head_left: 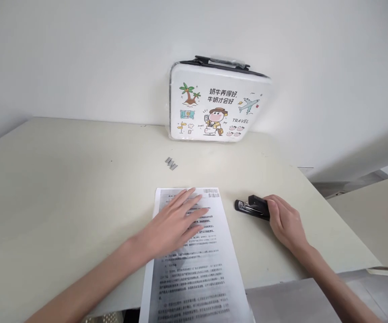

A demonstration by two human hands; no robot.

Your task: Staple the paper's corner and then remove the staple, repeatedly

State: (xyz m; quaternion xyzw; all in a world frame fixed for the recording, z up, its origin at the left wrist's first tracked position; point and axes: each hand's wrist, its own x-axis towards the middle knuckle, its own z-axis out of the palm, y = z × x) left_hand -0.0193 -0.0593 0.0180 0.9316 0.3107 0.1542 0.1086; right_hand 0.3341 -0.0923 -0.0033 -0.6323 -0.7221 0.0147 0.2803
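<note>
Printed sheets of paper [194,273] lie on the table and reach past its front edge. Spread flat across the upper part of the print is my left hand [176,217], fingers apart. To the right of the paper, a black stapler [252,208] rests on the table with its jaw end pointing left. My right hand [286,222] is wrapped round the stapler's back part, which hides that end. A gap shows between the stapler's top arm and its base. It stands apart from the paper's right edge.
A few short strips of staples [171,163] lie beyond the paper. Against the wall leans a white carrying case [220,101] with cartoon prints and a black handle. The pale table [62,193] ends at a slanting right edge, with another light surface [375,215] beyond.
</note>
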